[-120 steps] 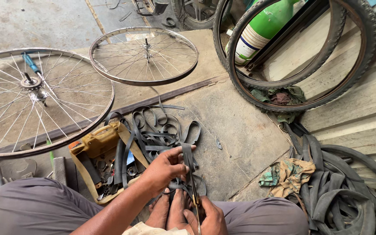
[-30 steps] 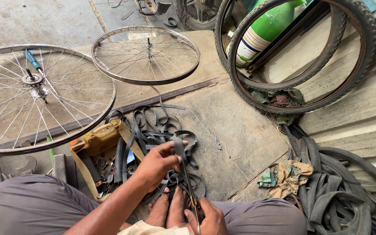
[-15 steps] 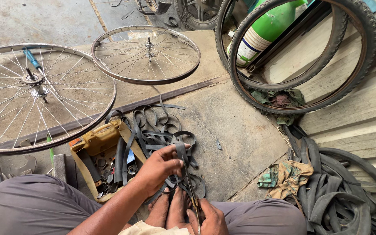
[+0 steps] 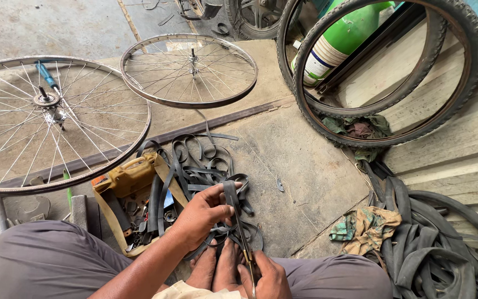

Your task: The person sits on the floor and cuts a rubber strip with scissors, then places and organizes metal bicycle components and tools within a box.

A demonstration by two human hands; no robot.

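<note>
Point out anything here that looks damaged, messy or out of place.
The floor is cluttered. Cut strips of black inner tube lie tangled ahead of the left hand, which holds one strip while the right hand works scissors on it. A crumpled rag lies beside heaped old tubes. A bare wheel rim overlaps another.

Right hand (image 4: 269,277): partly cut off by the near edge.
Thin metal tool (image 4: 244,243): its grip is hidden inside that hand; its kind cannot be told.
Large spoked wheel rim (image 4: 56,119): its left part runs out of view.
Green cylinder with white band (image 4: 341,41): top cut off at the far edge.
Black rubber tubes heap (image 4: 443,243): cropped at the right.
</note>
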